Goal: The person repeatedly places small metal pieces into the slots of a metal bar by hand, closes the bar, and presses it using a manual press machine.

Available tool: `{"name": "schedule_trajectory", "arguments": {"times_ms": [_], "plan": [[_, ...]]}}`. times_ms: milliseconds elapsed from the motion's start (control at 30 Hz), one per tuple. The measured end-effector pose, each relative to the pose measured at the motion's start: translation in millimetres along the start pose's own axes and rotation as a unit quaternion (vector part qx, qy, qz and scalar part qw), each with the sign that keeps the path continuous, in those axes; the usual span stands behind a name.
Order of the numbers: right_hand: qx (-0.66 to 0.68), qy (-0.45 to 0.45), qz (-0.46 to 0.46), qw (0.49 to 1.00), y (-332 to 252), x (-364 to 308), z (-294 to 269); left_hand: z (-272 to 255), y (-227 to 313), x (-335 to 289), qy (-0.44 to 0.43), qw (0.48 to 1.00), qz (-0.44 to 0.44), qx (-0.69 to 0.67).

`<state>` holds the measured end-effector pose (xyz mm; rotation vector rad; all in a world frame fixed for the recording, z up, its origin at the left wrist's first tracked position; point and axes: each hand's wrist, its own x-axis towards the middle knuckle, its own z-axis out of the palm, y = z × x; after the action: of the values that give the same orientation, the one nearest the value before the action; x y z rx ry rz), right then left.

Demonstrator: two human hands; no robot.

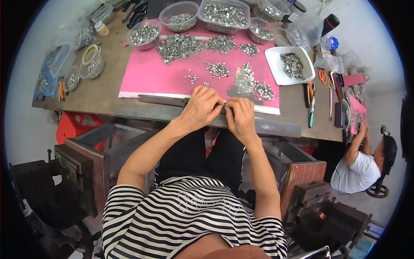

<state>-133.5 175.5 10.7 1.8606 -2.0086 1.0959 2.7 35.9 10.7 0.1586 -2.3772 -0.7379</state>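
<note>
My left hand [199, 108] and my right hand [241, 117] meet at the front edge of the bench, fingertips close together. Both are closed in a pinch; what they hold is too small and too covered to make out. Beneath them runs a dark metal bar [161, 100] along the edge. Just beyond lies a pink mat [159, 77] with heaps of small silvery metal parts. A pile of thin, longer metal pieces [245, 82] is nearest my right hand, beside a heap of small shiny parts [264, 91]. A few loose bits [191, 77] lie beyond my left hand.
Clear tubs [145, 34] of metal parts line the far side. A white tray [271, 54] stands right of the mat, with pliers [311, 105] and orange scissors [322, 76] beyond. Open drawers [88, 151] flank my legs. At the right, another person [355, 172] works at the bench.
</note>
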Motion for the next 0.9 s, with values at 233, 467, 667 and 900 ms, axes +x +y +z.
{"name": "schedule_trajectory", "arguments": {"times_ms": [233,467,667,900], "plan": [[0.043,0.034,0.030,0.998,6,-4,-13,2,-5,-3,0.021,0.997,-0.023,-0.074],[-0.096,0.117,0.152,0.977,51,-28,-45,8,9,1,0.062,0.994,-0.034,0.086],[-0.150,0.030,0.101,0.983,58,-34,-57,10,12,-11,0.158,0.985,-0.021,0.065],[-0.128,0.055,0.130,0.982,62,-29,-57,17,7,-15,0.195,0.980,0.007,0.047]]}}
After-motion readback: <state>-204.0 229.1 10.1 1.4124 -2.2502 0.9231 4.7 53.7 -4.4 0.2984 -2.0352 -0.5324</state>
